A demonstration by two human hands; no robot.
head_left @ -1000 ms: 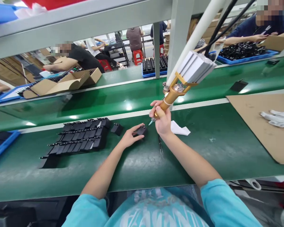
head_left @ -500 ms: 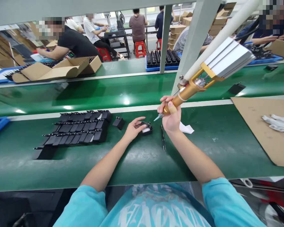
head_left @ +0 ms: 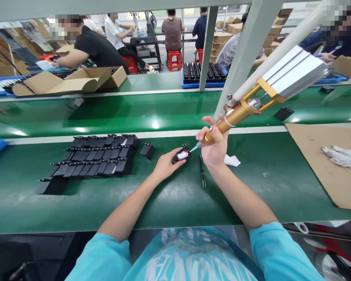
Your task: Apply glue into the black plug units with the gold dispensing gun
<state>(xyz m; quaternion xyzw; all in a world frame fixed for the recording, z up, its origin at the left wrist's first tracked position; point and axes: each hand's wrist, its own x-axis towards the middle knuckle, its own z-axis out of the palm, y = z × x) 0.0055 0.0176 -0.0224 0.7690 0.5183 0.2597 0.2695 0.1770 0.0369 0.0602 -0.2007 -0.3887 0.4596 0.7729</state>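
Pinching the case (head_left: 177, 159) between thumb and fingers, the left hand (head_left: 166, 164) is closed on its left end in the head view, presumably to steady it while leaving its open side, with a white part (head_left: 182, 155) inside, uncovered. Whether the case rests on the bench (head_left: 163, 207) or is held just above it, I cannot tell. To the right of the case, the right hand (head_left: 215, 146) is wrapped around the dispenser (head_left: 241, 113), a grip that likely helps in aiming it. Its nozzle (head_left: 195, 147) slants down to the right end of the case (too small to tell if it touches). The dispenser lies along a pole (head_left: 279, 53), which may bear some of its weight. Tweezers (head_left: 202, 171) lie right of the case, slightly nearer the person, probably for easy reach; a paper (head_left: 232, 160) lies farther right. Left of the case, a spare (head_left: 148, 151) sits apart from the rows (head_left: 90, 156), packed close, perhaps to save room. Well right of the case, a glove (head_left: 343, 158) lies on cardboard (head_left: 310, 156).
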